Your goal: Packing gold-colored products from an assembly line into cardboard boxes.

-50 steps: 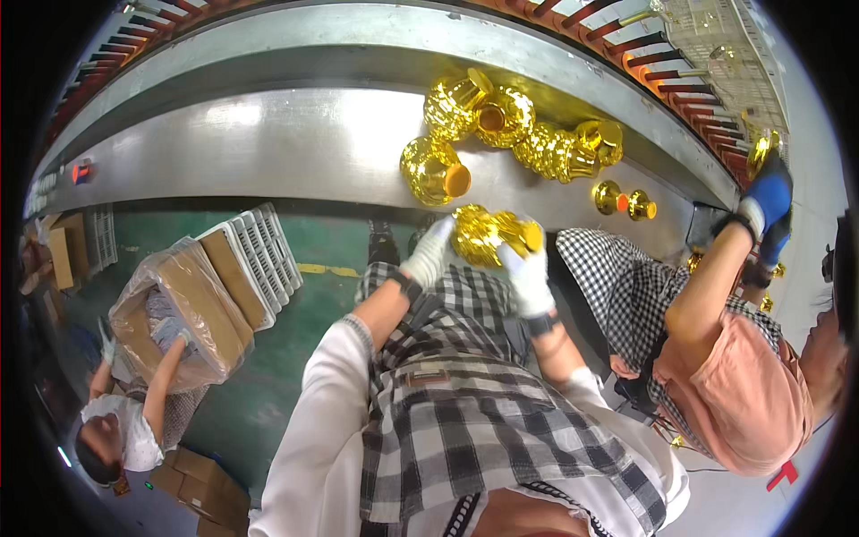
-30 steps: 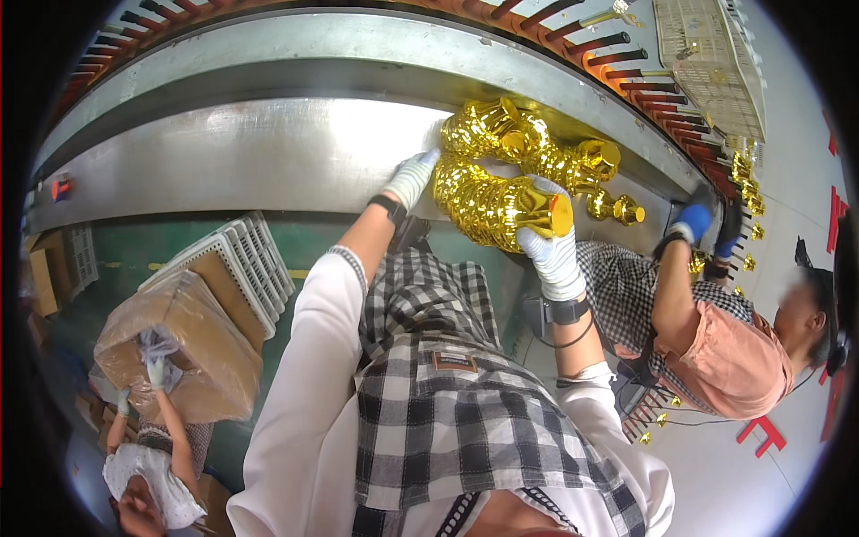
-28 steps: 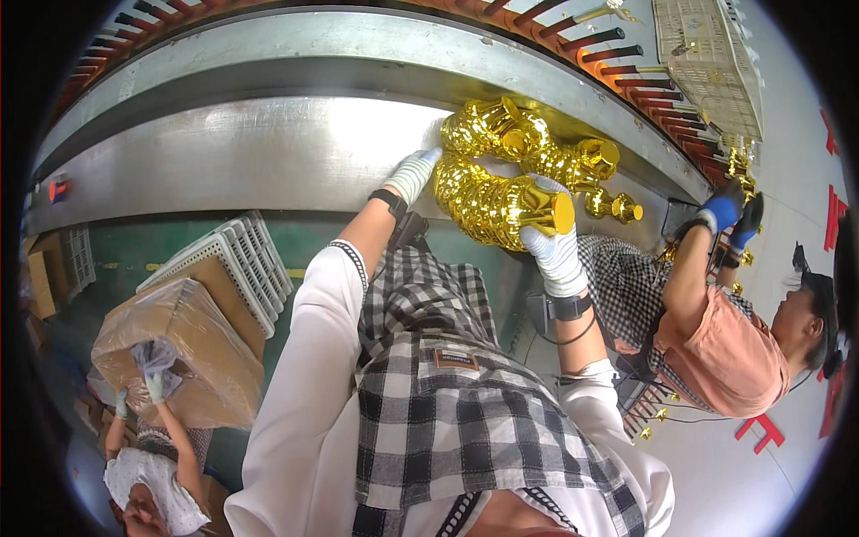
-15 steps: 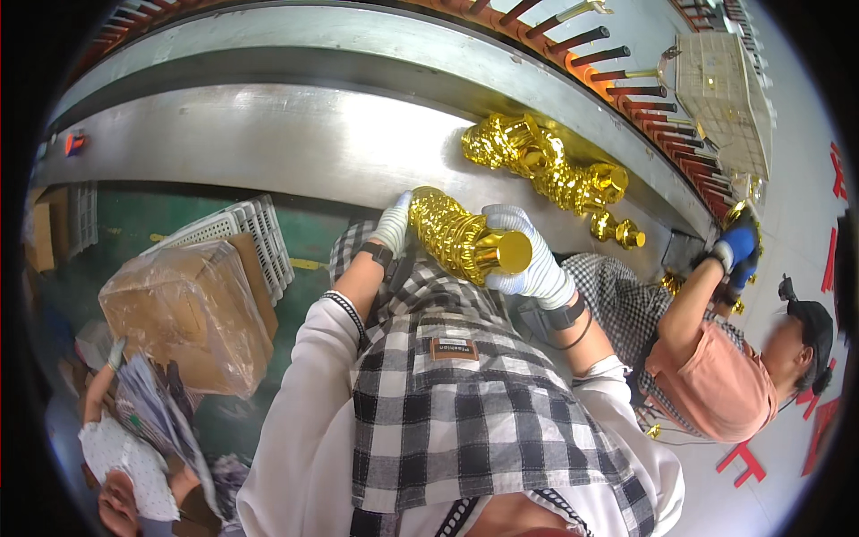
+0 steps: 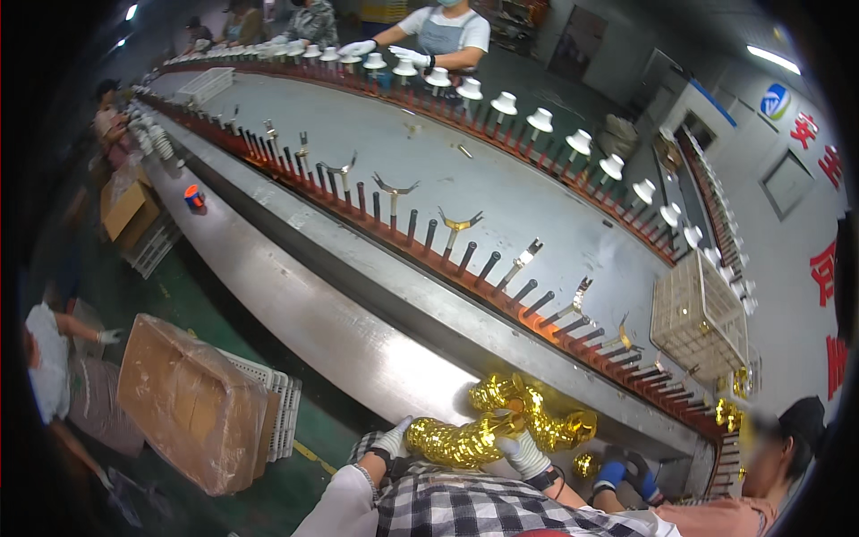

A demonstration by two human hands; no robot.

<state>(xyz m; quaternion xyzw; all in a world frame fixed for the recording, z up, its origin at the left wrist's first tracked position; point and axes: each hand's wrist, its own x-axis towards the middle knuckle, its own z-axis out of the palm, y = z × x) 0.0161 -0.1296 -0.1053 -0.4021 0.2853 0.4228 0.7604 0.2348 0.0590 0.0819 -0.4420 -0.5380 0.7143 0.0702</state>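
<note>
A long, shiny gold column [image 5: 456,440], apparently nested cup-shaped metal pieces, lies crosswise in front of my apron between both my hands. My left hand [image 5: 394,438], in a white glove, wraps its left end. Near the flared right end, my right hand [image 5: 526,454] in a striped white glove grips the column from the side. Just beyond, on the metal bench [image 5: 358,345], more gold pieces [image 5: 559,428] lie in a heap, close to my right hand. A smaller gold piece [image 5: 586,464] sits beside a co-worker's blue gloves [image 5: 626,474].
Behind the bench runs a rail with upright dark pegs [image 5: 465,258], some topped by forked holders. White parts [image 5: 504,104] stand on the far rail, where people work. A cream crate [image 5: 698,313] is at right, a wrapped carton [image 5: 192,407] at lower left, an orange-blue roll [image 5: 193,197] on the bench.
The view has tilted up and turned, bringing in the rails and far workers. My hands still hold the gold column, which now lies more level. The co-worker's blue gloves have come nearer the bench.
</note>
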